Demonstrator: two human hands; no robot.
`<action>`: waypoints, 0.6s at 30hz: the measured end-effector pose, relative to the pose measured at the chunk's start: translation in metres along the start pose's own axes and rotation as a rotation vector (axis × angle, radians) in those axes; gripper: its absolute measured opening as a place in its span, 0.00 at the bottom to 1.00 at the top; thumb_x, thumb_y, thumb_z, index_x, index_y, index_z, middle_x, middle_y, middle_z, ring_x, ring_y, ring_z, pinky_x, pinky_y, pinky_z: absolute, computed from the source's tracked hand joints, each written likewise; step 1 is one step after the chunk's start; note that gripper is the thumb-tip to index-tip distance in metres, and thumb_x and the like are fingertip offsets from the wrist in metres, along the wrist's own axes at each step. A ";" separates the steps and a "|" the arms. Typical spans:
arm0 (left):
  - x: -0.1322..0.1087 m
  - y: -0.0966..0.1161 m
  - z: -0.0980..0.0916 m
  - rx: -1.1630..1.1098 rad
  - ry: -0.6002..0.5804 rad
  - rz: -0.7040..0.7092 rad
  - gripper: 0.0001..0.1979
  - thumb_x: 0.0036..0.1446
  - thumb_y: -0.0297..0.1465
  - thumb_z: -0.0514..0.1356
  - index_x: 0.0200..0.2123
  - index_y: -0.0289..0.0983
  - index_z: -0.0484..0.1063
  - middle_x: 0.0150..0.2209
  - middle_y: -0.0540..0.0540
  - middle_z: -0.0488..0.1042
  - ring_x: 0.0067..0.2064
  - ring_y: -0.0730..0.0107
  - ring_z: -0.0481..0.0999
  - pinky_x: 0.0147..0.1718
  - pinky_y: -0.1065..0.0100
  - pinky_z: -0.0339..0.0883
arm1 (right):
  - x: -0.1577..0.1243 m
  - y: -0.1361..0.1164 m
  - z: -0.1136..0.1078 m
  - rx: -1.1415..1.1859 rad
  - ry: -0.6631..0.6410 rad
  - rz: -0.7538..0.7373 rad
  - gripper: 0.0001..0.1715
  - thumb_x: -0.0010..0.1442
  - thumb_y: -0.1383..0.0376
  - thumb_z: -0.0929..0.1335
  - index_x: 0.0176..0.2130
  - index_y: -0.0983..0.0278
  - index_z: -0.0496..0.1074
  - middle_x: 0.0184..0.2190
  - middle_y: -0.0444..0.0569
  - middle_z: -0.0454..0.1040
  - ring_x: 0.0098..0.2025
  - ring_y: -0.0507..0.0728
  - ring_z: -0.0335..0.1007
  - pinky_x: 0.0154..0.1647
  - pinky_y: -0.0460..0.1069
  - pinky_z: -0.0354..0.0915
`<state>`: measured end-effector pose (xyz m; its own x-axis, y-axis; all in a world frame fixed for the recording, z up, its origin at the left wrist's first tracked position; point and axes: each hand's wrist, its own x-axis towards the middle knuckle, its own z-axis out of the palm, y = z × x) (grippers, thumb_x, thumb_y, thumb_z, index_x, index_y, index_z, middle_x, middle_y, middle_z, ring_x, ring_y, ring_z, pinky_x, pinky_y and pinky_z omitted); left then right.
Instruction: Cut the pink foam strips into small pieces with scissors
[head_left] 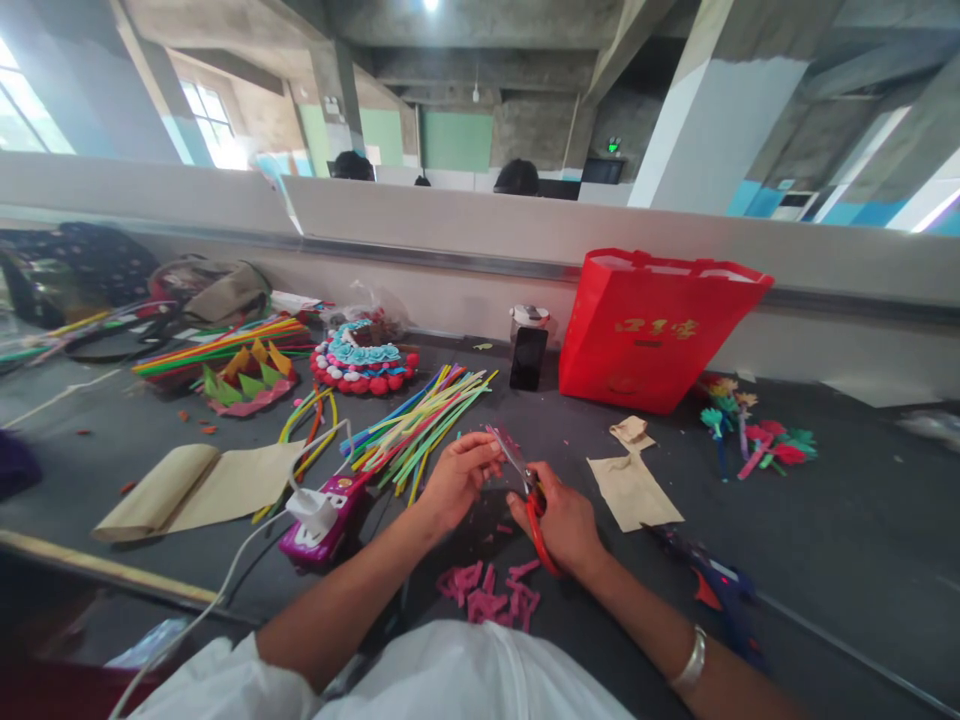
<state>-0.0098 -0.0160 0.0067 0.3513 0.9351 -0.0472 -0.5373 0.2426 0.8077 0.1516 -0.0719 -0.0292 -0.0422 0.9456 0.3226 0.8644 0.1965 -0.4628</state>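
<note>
My right hand point(564, 522) is closed around scissors point(537, 508) with red-orange handles, their blades pointing up and left. My left hand point(463, 480) pinches a small magenta strip point(507, 437), and the scissor blades are right beside it. Whether the blades touch the strip, I cannot tell. Below both hands, near my body, lies a loose heap of short magenta pieces point(489, 598). A bundle of coloured pipe cleaners point(420, 430) lies to the left, beyond my left hand.
A magenta power strip point(324, 522) with a white plug stands left. Brown paper point(202, 490) lies beyond it. To the right are cut brown paper point(634, 492), a glue gun point(712, 585) and coloured flowers point(772, 447). A red bag point(652, 330) and a phone point(529, 358) stand at the back.
</note>
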 end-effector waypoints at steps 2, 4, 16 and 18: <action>-0.001 0.000 0.000 0.017 -0.004 0.020 0.10 0.43 0.30 0.69 0.29 0.33 0.74 0.26 0.49 0.73 0.25 0.77 0.69 0.28 0.73 0.62 | 0.001 0.000 0.000 -0.025 -0.009 0.006 0.17 0.59 0.54 0.65 0.45 0.60 0.64 0.28 0.44 0.74 0.28 0.56 0.71 0.27 0.46 0.55; -0.002 0.000 0.000 0.052 0.000 0.038 0.10 0.44 0.31 0.69 0.29 0.33 0.74 0.26 0.49 0.73 0.26 0.76 0.69 0.28 0.73 0.62 | 0.001 0.000 0.000 -0.032 -0.011 0.006 0.17 0.59 0.54 0.65 0.45 0.60 0.64 0.28 0.44 0.74 0.28 0.56 0.71 0.27 0.46 0.54; -0.002 -0.006 -0.001 0.136 0.000 0.051 0.10 0.44 0.33 0.69 0.25 0.34 0.72 0.25 0.49 0.72 0.25 0.76 0.68 0.27 0.73 0.61 | 0.001 0.001 0.004 -0.089 -0.001 -0.018 0.16 0.59 0.54 0.65 0.43 0.61 0.64 0.28 0.46 0.73 0.29 0.57 0.71 0.27 0.46 0.53; -0.002 -0.007 -0.001 0.129 -0.006 0.051 0.10 0.45 0.32 0.68 0.25 0.34 0.72 0.25 0.49 0.72 0.25 0.76 0.68 0.28 0.72 0.61 | 0.000 0.002 0.004 -0.092 -0.004 -0.011 0.16 0.60 0.54 0.64 0.43 0.61 0.64 0.27 0.45 0.73 0.27 0.56 0.70 0.26 0.46 0.52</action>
<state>-0.0080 -0.0191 0.0007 0.3310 0.9436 -0.0005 -0.4517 0.1589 0.8779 0.1508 -0.0700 -0.0335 -0.0532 0.9445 0.3241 0.9062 0.1820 -0.3817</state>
